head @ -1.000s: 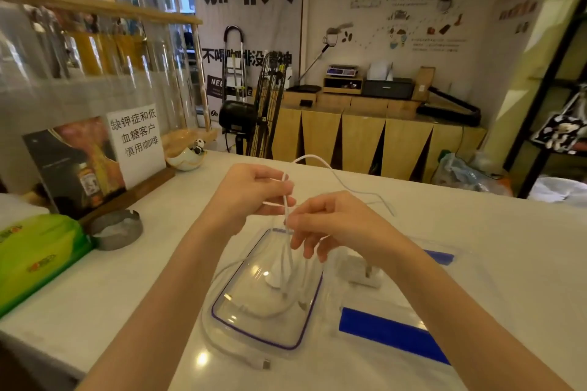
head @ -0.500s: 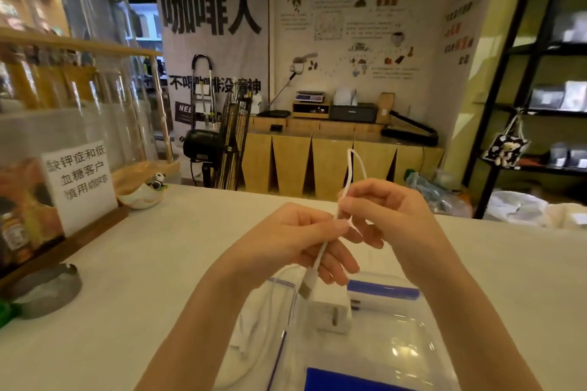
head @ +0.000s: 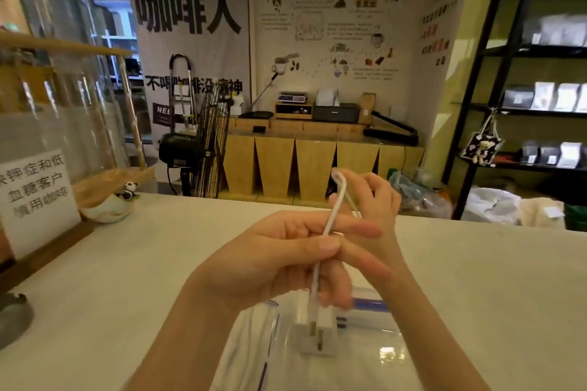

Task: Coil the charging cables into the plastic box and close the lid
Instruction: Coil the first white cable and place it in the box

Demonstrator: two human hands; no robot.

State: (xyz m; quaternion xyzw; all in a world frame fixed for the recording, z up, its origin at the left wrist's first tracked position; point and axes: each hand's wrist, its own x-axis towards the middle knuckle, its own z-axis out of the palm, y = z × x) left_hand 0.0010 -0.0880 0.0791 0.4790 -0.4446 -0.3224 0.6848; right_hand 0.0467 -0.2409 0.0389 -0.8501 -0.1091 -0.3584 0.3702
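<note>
Folding the cable above the box

Left hand pinches the cable mid-length; right hand, at 1 o'clock, grips its folded top to shape loops. Box waits open at 6 o'clock.

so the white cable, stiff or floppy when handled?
Likely floppy: the cable bends into a tight loop above the right hand. Probably light: the left hand pinches it. Its free end hangs, so it may swing.
</note>
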